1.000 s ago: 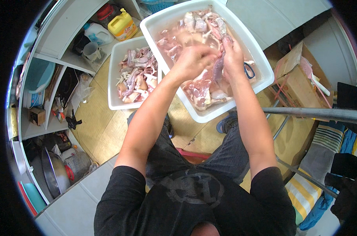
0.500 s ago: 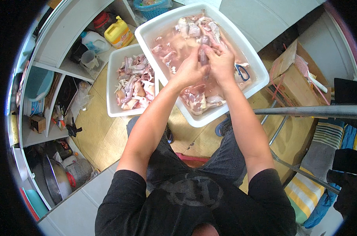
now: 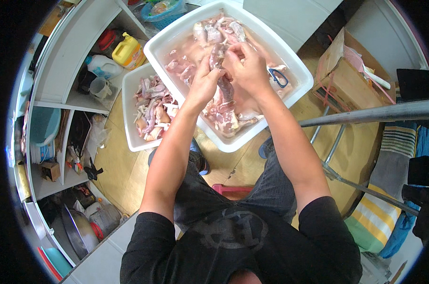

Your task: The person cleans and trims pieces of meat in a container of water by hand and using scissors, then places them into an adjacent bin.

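A long pinkish-grey poultry neck (image 3: 217,56) is wrapped in the fingers of my left hand (image 3: 204,84), held above the large white tub (image 3: 300,90). Close beside its upper end, my right hand (image 3: 247,66) has its thumb and fingers curled together in a pinch; anything between them is too small to make out. Cloudy pink water fills much of the tub. Raw poultry pieces (image 3: 226,120) lie at its near side, and more are heaped at the far side. Blue scissor handles (image 3: 278,78) show at the tub's right.
A smaller white tub (image 3: 131,128) of raw poultry cuts stands at the left on the floor. Shelves with a yellow jug (image 3: 128,51) line the left. An open cardboard box (image 3: 340,71) and a metal rail (image 3: 375,113) are at the right. A blue basket (image 3: 165,14) sits behind.
My left hand has turned the neck up into fuller view. My right hand has come off it slightly to the right, fingers pinched. The whole view has shifted a little.
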Action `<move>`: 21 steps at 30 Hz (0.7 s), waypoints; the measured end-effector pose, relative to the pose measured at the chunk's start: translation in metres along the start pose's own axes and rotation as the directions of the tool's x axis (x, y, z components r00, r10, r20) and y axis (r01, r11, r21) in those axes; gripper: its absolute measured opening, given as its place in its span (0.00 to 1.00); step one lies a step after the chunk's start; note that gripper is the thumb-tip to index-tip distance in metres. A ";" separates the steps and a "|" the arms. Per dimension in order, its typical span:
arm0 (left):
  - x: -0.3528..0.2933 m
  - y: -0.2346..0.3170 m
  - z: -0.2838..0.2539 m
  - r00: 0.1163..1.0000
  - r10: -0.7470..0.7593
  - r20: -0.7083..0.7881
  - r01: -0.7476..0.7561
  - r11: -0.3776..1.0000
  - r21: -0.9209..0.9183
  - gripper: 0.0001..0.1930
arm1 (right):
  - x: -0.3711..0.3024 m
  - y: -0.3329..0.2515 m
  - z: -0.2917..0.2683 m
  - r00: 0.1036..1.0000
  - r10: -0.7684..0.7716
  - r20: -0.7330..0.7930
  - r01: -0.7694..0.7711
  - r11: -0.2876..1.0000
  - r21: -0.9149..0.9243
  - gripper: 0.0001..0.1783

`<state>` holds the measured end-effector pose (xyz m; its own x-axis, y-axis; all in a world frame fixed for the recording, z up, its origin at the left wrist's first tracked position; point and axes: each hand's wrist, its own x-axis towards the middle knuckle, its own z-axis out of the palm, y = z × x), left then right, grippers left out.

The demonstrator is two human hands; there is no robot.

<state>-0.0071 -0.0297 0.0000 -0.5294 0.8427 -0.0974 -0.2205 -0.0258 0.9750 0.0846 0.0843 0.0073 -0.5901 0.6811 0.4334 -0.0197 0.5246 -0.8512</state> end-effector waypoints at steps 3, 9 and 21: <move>-0.005 0.007 0.010 0.991 0.126 -0.042 -0.119 0.984 0.133 0.27 | -0.003 -0.001 -0.001 0.997 0.000 0.081 0.004 0.999 -0.047 0.08; -0.006 0.011 0.005 0.987 0.163 0.004 -0.160 0.965 0.207 0.23 | -0.005 -0.005 -0.002 0.990 -0.126 0.069 0.137 0.975 -0.175 0.07; 0.009 0.004 -0.009 0.992 0.061 -0.110 -0.069 0.995 -0.076 0.16 | -0.001 -0.008 0.002 0.986 -0.161 0.036 0.165 0.950 -0.264 0.06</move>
<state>-0.0202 -0.0275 0.0012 -0.6290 0.7751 -0.0594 -0.2451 -0.1251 0.9614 0.0838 0.0782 0.0134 -0.6077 0.5689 0.5541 0.0968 0.7456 -0.6594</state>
